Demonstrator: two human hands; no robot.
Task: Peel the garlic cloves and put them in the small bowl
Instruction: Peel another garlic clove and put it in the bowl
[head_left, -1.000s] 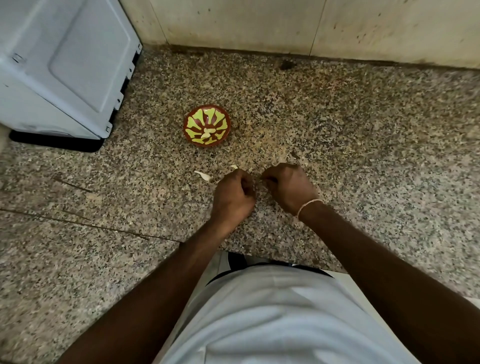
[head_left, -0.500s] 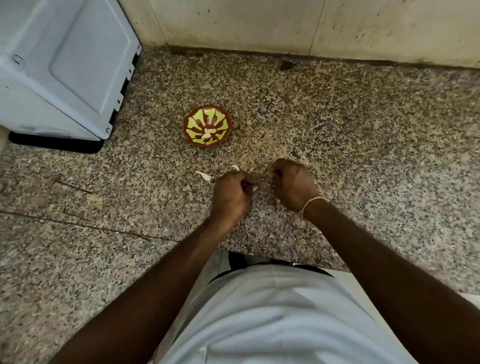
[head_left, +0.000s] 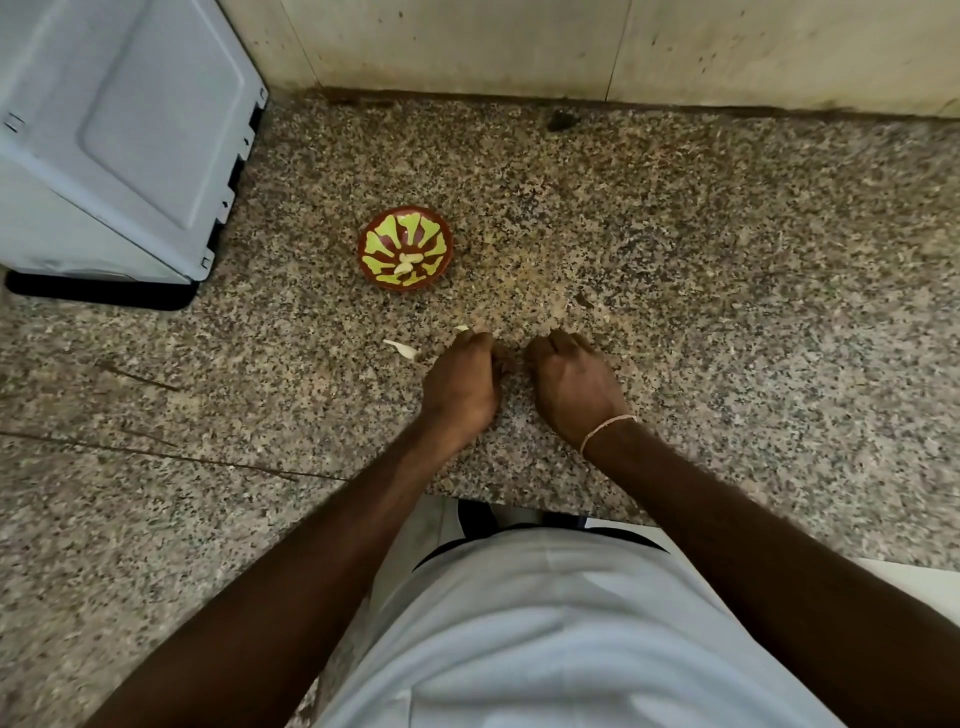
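Note:
A small red bowl with a yellow-green pattern (head_left: 382, 270) stands on the speckled granite counter (head_left: 727, 291), with peeled garlic cloves (head_left: 408, 262) in its middle. My left hand (head_left: 460, 387) and my right hand (head_left: 574, 387) are side by side nearer to me than the bowl, both curled into fists over the counter. Their fingertips meet around something small that the fingers hide. A white piece of garlic (head_left: 400, 348) lies on the counter just left of my left hand, and a smaller pale scrap (head_left: 461, 328) shows above its knuckles.
A pale grey appliance (head_left: 119, 140) fills the back left corner. A tiled wall (head_left: 571, 47) runs along the back. The counter's front edge (head_left: 519, 501) is close to my body, and a crack line crosses the slab at left.
Both hands stayed in the same spot; the right hand drew apart from the left, then came back close to it. The bowl and the loose garlic piece have not moved.

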